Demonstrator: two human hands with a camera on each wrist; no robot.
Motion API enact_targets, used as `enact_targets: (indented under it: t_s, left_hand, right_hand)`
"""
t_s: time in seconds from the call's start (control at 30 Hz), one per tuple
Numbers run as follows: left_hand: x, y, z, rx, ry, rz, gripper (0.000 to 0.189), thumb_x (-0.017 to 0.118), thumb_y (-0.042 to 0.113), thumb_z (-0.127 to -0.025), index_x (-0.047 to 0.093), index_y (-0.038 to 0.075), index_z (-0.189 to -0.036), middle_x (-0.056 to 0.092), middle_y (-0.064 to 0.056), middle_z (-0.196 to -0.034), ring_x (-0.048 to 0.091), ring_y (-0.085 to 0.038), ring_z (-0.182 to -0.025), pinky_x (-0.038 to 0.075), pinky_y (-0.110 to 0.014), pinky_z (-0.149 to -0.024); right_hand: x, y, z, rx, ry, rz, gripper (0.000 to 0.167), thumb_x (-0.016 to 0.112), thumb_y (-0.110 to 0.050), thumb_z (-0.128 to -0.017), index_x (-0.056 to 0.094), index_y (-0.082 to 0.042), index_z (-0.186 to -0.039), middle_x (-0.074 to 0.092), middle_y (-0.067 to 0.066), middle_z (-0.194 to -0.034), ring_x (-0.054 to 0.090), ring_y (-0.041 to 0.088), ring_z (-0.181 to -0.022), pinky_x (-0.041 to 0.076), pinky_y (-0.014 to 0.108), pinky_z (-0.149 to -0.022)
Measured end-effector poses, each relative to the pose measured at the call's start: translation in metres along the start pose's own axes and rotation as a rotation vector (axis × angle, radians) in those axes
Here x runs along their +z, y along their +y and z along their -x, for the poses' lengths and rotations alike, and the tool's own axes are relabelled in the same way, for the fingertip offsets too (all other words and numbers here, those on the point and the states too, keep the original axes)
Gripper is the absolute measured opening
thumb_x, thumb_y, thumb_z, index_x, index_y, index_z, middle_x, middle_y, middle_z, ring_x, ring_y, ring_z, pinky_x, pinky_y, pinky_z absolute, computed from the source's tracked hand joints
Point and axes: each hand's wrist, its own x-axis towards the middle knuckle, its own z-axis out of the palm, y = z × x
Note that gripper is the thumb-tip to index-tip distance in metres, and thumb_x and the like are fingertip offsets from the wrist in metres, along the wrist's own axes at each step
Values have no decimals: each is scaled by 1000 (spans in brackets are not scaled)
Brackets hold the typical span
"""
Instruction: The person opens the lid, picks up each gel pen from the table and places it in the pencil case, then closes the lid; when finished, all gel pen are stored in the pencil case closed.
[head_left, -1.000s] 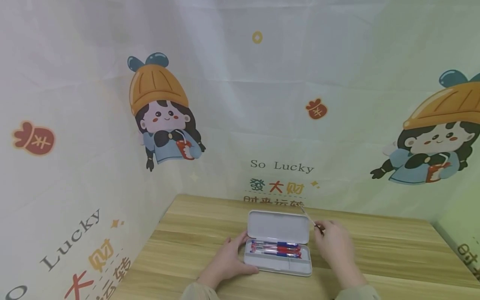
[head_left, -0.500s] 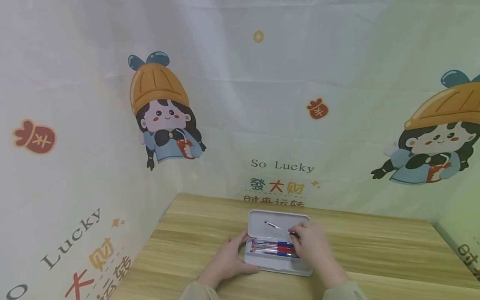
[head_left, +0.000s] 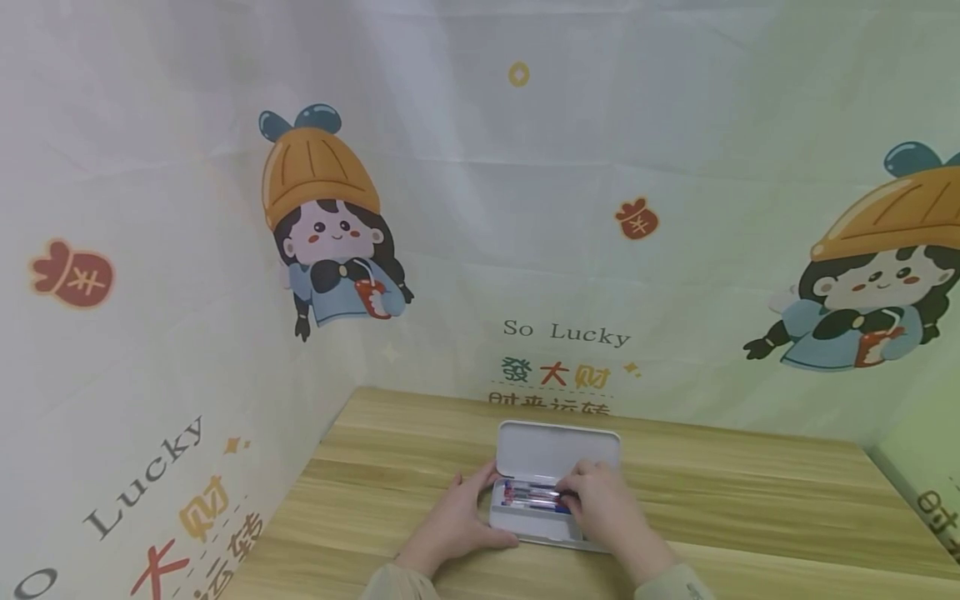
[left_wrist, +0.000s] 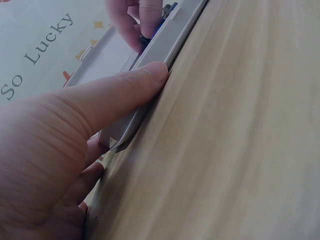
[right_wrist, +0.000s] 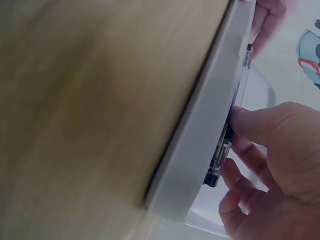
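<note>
A pale pencil case lies on the table with its lid swung back. At its left end, my left hand grips it, the thumb along the front wall and the other fingers round the side and back. My right hand is over the right part of the case, pinching a clear-barrelled pen with black ends between thumb and fingers. That pen lies lengthwise, right at the rim in the right wrist view. Several blue and red pens rest in the back compartment, partly hidden by my right hand.
The wood-grain table extends to both sides of the case. Behind it hangs a pale cloth printed with cartoon figures and lettering, and more cloth closes in the left side.
My right hand has brought the black-ended pen leftward from beside the case, then down over the other pens, turning it lengthwise. My left hand has stayed on the case.
</note>
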Motion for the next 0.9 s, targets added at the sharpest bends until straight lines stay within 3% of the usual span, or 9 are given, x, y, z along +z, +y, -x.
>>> enact_targets:
  t_s: [0.33,0.57,0.67,0.9]
  left_hand:
    - [-1,-1,-1,-9,3,-2,126,103,49,-70,37,15,-172,63,-5,-163,34,-61,-160,20,-77,-135]
    - [0,0,-1,-17,3,-14,127,103,48,-69,37,14,-172,62,-5,-163,32,-65,-159,21,-79,-134]
    - [1,-1,-1,-17,4,-22,127,103,48,-69,37,14,-172,62,-5,-163,33,-65,-159,22,-79,-134]
    - [1,0,-1,-16,8,-21,127,103,49,-68,38,14,-171,63,-5,-163,35,-64,-158,22,-79,-134]
  right_hand:
    - [-1,-2,-2,13,-59,-13,11,87,-11,-89,87,-18,-99,71,-4,-93,61,17,-89,59,39,-83]
    - [-3,1,-6,54,-85,-111,10,86,-14,-92,86,-15,-103,73,-1,-95,64,20,-93,62,45,-88]
    - [-3,3,-9,83,-21,-155,11,84,-18,-96,84,-14,-106,72,1,-100,67,22,-99,63,48,-93]
    - [-8,11,-18,96,260,-215,21,83,-19,-97,80,-8,-116,73,12,-112,70,34,-110,64,55,-97]
